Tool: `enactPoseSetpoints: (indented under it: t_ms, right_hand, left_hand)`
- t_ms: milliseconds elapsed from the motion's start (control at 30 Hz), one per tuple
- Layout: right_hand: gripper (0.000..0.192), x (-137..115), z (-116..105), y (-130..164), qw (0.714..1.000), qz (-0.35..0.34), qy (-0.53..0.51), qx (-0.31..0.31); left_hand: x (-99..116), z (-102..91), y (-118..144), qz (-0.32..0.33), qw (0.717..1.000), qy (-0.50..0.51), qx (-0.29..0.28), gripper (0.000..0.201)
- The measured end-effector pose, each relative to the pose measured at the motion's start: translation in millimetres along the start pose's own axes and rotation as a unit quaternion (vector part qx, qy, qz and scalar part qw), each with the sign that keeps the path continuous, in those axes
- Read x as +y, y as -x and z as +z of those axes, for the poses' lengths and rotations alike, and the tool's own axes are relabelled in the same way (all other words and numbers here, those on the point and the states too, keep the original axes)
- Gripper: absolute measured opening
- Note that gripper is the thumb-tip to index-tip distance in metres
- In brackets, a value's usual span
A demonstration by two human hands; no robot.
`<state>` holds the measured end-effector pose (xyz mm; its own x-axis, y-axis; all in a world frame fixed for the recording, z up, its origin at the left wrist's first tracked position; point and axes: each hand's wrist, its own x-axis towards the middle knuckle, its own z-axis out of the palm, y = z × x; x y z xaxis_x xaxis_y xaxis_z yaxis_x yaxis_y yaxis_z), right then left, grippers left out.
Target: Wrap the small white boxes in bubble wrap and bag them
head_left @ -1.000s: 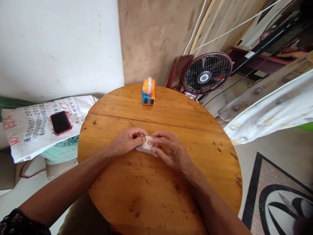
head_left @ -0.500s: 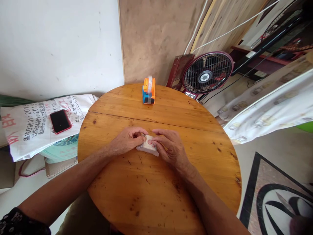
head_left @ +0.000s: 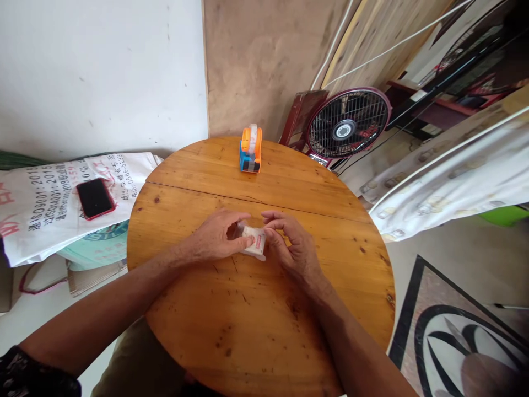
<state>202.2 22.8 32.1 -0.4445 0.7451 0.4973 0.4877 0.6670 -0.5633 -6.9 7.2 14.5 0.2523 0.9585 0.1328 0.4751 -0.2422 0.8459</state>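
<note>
A small white packet (head_left: 254,241) wrapped in clear plastic, with a red mark on it, is held between both my hands over the middle of the round wooden table (head_left: 264,309). My left hand (head_left: 217,237) pinches its left end with thumb and fingers. My right hand (head_left: 291,245) grips its right end, fingers curled over the top. The packet is tilted up, off the wood or barely touching it. An orange and blue tape dispenser (head_left: 250,150) stands at the table's far edge, away from both hands.
A dark phone in a red case (head_left: 95,198) lies on a printed white sack (head_left: 53,204) left of the table. A floor fan (head_left: 347,127) stands behind the table on the right. White patterned cloth (head_left: 450,176) hangs at the right.
Both hands have lifted and tilted the packet, which lay flat on the table before; its red-marked face now shows. The view has shifted slightly.
</note>
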Motion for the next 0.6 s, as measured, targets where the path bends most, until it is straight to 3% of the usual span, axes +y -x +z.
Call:
enactPoseSetpoints:
  t_ms: [100, 267, 600]
  right_hand:
    - [0.013, -2, -7, 0, 0.999, 0.027, -0.031, 0.018]
    - [0.017, 0, -18, -1, 0.990, 0.071, -0.105, 0.055]
    - [0.023, 17, -17, -7, 0.962, 0.151, -0.200, 0.106]
  left_hand:
    - [-1, 2.5, 4, -0.006, 0.998, 0.058, -0.038, 0.069]
    - [-2, 7.9, 8, 0.059, 0.986, 0.132, -0.084, 0.080]
    - [7, 9.4, 9, 0.107, 0.983, 0.115, -0.100, 0.092]
